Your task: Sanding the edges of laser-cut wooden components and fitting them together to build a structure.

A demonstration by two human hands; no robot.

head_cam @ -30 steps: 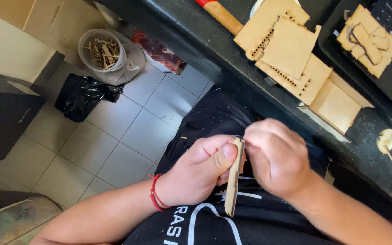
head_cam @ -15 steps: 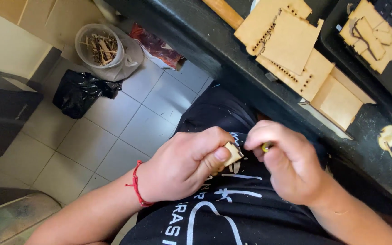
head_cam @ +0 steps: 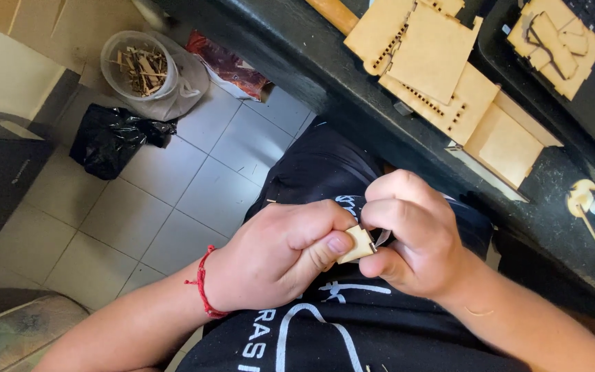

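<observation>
Here the left hand (head_cam: 277, 258), a red string bracelet (head_cam: 202, 289) at its wrist, pinches a small pale wooden piece (head_cam: 357, 244) between thumb and forefinger, held over the lap against the black shirt. The right hand (head_cam: 414, 238) is curled shut around a thin metal-tipped tool (head_cam: 382, 238) whose point meets the piece's edge, so the trimming looks under way, not finished. On the black tabletop (head_cam: 311, 62) lie stacked laser-cut plywood panels (head_cam: 435, 62) and a partly built plywood box (head_cam: 507, 141), apparently awaiting more parts. Compared with a second earlier, the piece shows much shorter, and the hands sit closer together.
</observation>
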